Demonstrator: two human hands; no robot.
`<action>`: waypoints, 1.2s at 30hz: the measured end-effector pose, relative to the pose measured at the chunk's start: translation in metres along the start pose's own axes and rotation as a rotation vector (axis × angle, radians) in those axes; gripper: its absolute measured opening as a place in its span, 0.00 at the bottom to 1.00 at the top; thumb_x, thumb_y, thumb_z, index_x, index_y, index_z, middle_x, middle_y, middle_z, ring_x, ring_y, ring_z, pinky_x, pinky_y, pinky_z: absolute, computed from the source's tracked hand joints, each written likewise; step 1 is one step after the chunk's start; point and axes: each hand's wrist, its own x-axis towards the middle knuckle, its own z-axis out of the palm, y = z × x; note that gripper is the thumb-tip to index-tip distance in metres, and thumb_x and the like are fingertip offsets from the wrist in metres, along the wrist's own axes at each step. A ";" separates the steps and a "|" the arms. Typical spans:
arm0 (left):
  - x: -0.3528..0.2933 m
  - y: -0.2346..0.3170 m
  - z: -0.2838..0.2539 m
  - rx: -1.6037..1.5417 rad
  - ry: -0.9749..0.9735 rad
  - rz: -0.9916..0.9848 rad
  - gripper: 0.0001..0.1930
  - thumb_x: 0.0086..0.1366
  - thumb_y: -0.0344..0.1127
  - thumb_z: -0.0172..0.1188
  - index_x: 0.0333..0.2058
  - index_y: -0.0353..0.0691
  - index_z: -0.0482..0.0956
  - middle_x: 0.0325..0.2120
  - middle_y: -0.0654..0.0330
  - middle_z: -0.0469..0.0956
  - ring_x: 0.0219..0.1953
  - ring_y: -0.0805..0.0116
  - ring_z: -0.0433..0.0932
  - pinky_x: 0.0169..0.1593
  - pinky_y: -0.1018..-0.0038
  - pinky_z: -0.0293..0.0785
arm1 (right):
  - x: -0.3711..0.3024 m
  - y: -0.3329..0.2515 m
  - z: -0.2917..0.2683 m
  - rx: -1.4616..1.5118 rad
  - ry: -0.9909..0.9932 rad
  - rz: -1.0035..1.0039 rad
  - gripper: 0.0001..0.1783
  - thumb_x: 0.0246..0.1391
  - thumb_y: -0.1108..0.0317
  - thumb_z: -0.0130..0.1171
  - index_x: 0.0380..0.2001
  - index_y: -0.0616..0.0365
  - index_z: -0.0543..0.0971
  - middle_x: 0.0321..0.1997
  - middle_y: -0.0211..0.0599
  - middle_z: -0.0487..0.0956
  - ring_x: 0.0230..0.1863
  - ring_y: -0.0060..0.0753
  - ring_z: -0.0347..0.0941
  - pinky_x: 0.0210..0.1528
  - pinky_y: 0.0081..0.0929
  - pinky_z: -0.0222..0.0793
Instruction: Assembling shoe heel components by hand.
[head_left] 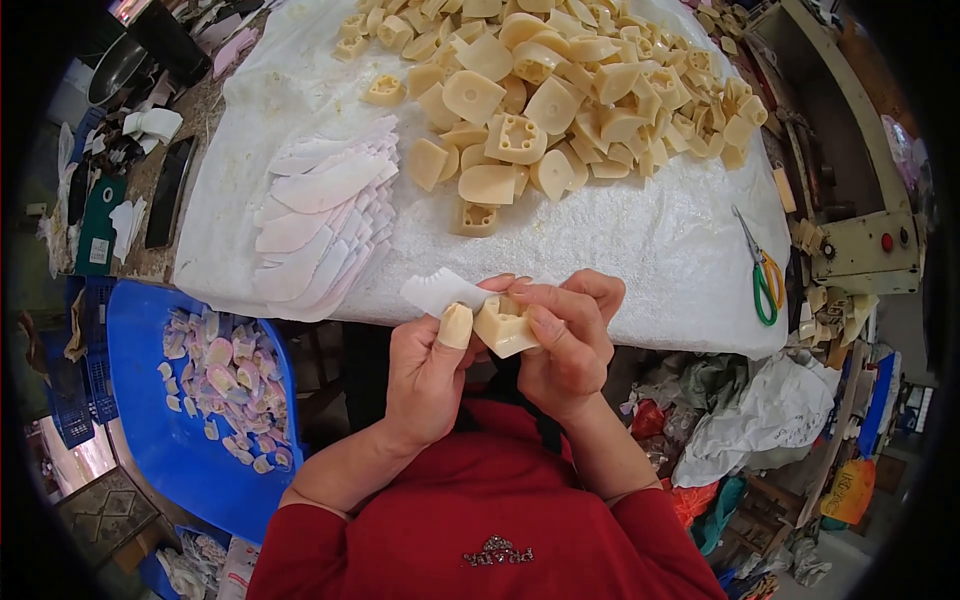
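Just in front of the table's near edge, a cream plastic shoe heel point(507, 328) is held between my two hands, its hollow side facing up. My right hand point(570, 345) is closed round it, with thumb and fingers on its right side. A curved white strip with a notched edge point(440, 292) lies against the heel's far side. My left hand point(425, 375) is closed on this strip, and its thumb, in a cream finger cot point(456, 326), points up beside the heel. The fingertips behind the heel are partly hidden.
A large heap of cream heels point(550, 90) covers the far part of the white-covered table point(600, 250). Overlapping pale strips point(325, 215) lie at left. Scissors point(762, 270) rest near the right edge. A blue bin point(150, 400) of small pastel pieces stands lower left.
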 end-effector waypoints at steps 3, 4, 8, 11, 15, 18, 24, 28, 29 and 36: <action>0.004 0.002 -0.006 0.065 -0.073 0.007 0.22 0.71 0.40 0.42 0.52 0.26 0.67 0.50 0.53 0.71 0.43 0.74 0.74 0.45 0.80 0.72 | 0.001 0.003 -0.001 -0.036 0.010 -0.013 0.23 0.38 0.79 0.62 0.41 0.51 0.73 0.40 0.34 0.78 0.33 0.35 0.62 0.36 0.30 0.56; 0.005 0.002 -0.007 0.169 -0.069 0.080 0.20 0.70 0.39 0.43 0.51 0.27 0.68 0.47 0.54 0.73 0.40 0.75 0.75 0.40 0.81 0.73 | 0.002 0.004 -0.002 -0.004 -0.005 0.013 0.23 0.38 0.79 0.61 0.41 0.50 0.72 0.40 0.33 0.78 0.34 0.35 0.62 0.37 0.31 0.56; 0.007 0.016 -0.012 0.513 -0.001 0.300 0.16 0.69 0.35 0.45 0.47 0.28 0.72 0.37 0.56 0.77 0.30 0.77 0.76 0.29 0.82 0.73 | 0.006 0.003 -0.007 -0.045 0.000 0.006 0.20 0.36 0.77 0.61 0.38 0.50 0.74 0.39 0.29 0.78 0.34 0.34 0.62 0.39 0.33 0.54; 0.009 0.017 -0.014 0.616 0.023 0.367 0.12 0.67 0.30 0.47 0.42 0.27 0.75 0.30 0.59 0.77 0.24 0.77 0.75 0.27 0.82 0.72 | 0.019 -0.008 -0.016 -0.255 -0.155 0.010 0.18 0.33 0.74 0.60 0.34 0.49 0.75 0.36 0.26 0.77 0.35 0.34 0.63 0.42 0.38 0.51; 0.008 0.017 -0.009 0.643 0.063 0.291 0.11 0.64 0.29 0.51 0.39 0.26 0.76 0.31 0.58 0.77 0.33 0.75 0.73 0.39 0.80 0.68 | 0.027 -0.012 -0.018 -0.358 -0.334 0.100 0.16 0.30 0.73 0.59 0.30 0.50 0.75 0.29 0.24 0.71 0.34 0.32 0.64 0.42 0.41 0.47; 0.010 0.009 -0.018 0.902 0.008 0.484 0.10 0.62 0.27 0.52 0.40 0.26 0.76 0.30 0.55 0.77 0.33 0.72 0.73 0.39 0.79 0.68 | 0.026 -0.014 -0.018 -0.352 -0.380 0.140 0.15 0.30 0.73 0.58 0.29 0.50 0.75 0.27 0.25 0.69 0.33 0.32 0.64 0.42 0.41 0.47; 0.014 0.004 -0.016 1.203 -0.063 0.758 0.11 0.60 0.23 0.52 0.42 0.27 0.75 0.32 0.50 0.76 0.33 0.66 0.75 0.38 0.76 0.70 | 0.015 -0.004 -0.015 -0.259 -0.389 0.167 0.14 0.30 0.75 0.58 0.27 0.52 0.74 0.27 0.26 0.68 0.32 0.32 0.64 0.42 0.40 0.47; 0.007 0.004 -0.020 0.997 -0.035 0.483 0.12 0.61 0.24 0.53 0.43 0.29 0.75 0.33 0.52 0.76 0.35 0.67 0.74 0.40 0.76 0.70 | 0.010 0.005 -0.016 -0.048 -0.346 0.232 0.15 0.31 0.78 0.59 0.29 0.53 0.74 0.27 0.29 0.68 0.31 0.32 0.64 0.42 0.37 0.49; 0.010 0.002 -0.023 0.882 -0.043 0.444 0.11 0.61 0.25 0.55 0.42 0.32 0.77 0.32 0.55 0.75 0.31 0.69 0.74 0.36 0.78 0.70 | 0.010 0.004 -0.017 -0.043 -0.348 0.231 0.15 0.31 0.78 0.59 0.29 0.53 0.74 0.27 0.29 0.68 0.31 0.32 0.64 0.42 0.37 0.49; 0.018 -0.007 -0.026 0.709 -0.076 0.471 0.05 0.58 0.27 0.60 0.34 0.36 0.79 0.25 0.61 0.70 0.23 0.74 0.69 0.27 0.80 0.68 | 0.007 0.000 -0.023 0.359 -0.424 0.523 0.13 0.37 0.78 0.59 0.31 0.58 0.73 0.29 0.35 0.69 0.32 0.40 0.65 0.42 0.30 0.54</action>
